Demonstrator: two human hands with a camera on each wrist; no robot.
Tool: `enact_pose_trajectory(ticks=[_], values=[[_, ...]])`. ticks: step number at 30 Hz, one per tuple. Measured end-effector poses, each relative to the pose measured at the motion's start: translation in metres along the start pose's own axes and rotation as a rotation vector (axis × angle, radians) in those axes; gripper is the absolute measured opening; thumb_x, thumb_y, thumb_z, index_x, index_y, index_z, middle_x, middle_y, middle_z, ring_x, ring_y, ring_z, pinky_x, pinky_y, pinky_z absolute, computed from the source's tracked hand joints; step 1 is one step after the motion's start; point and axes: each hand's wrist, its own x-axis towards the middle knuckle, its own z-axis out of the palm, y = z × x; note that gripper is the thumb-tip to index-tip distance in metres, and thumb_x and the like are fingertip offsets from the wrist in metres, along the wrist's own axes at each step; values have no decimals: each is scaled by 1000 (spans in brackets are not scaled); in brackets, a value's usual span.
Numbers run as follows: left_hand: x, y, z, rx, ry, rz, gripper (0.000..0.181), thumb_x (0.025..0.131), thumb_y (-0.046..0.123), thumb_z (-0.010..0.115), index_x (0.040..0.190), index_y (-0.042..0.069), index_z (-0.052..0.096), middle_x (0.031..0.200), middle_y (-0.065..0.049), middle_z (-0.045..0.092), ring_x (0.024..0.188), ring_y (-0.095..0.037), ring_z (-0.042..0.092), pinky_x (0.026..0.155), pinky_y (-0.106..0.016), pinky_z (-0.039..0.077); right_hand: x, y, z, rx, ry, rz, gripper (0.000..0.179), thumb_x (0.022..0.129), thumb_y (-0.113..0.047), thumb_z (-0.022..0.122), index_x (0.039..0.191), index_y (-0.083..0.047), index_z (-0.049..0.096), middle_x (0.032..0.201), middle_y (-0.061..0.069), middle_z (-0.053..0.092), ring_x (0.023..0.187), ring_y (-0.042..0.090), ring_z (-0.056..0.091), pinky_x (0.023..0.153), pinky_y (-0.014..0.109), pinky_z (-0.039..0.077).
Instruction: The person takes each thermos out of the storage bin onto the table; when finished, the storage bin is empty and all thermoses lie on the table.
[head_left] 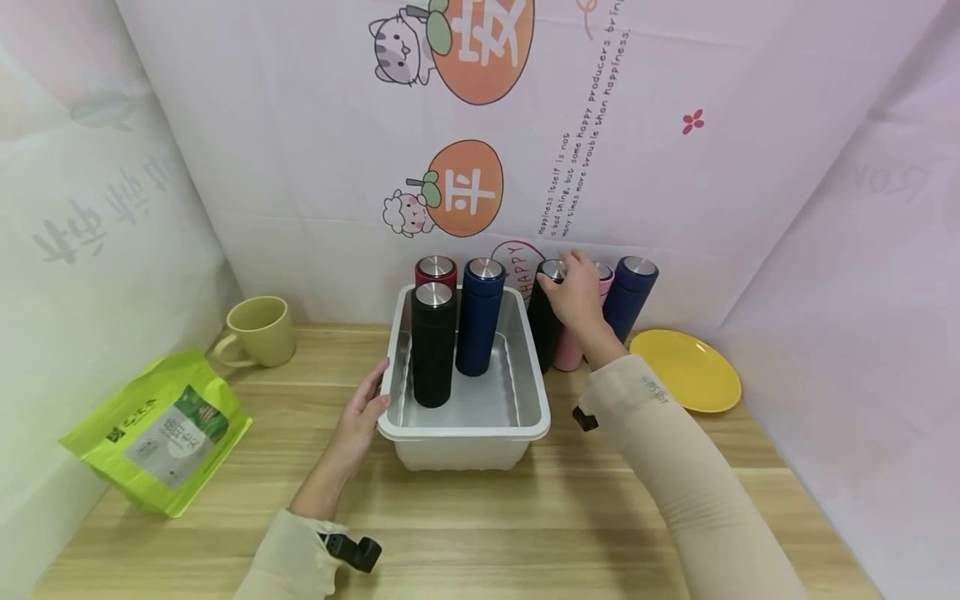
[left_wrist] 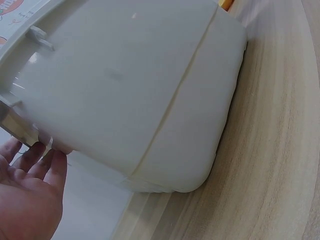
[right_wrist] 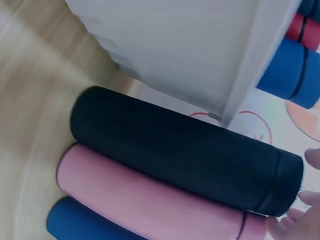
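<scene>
"Where's the black bottle?"
"On the wooden table, beside the tub, before a printed wall; the right hand grips its cap."
"Left hand?"
"Holding the tub's rim."

Bright, soft, even light fills the head view, glinting on the bottle lids. Faint shadows lie beside the tub, toward the table's far edge. The right wrist view looks softer.

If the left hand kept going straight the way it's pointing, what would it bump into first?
The tub. The left hand already seems to touch its left rim. What comes after that is hard to judge, because depth is unclear.
</scene>
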Motion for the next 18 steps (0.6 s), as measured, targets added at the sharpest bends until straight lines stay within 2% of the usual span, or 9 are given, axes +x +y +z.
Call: enact_pose_trajectory(ticks=[4,10,18], values=[[0,0,-1,9,6,1,55,100,3,36,152,-3,21,159,-21,10,144,-31,12,115,-40,15,-1,-8,-12,-2,-2,-10,59,90,-20,70,139,5,48,143,25,41,132,42,34,112,49,25],[0,0,0,17,5,4,55,100,2,36,152,-3,21,159,-22,11,144,-32,13,115,-39,17,-1,-23,-23,1,12,-71,58,89,-20,71,138,3,50,143,24,42,132,41,35,112,49,26],[1,0,1,8,2,12,54,100,2,36,151,-6,21,158,-24,10,144,-34,11,115,-40,15,-3,-52,-27,72,-111,-90,56,91,-21,70,140,-1,50,144,19,43,134,35,35,111,47,29]])
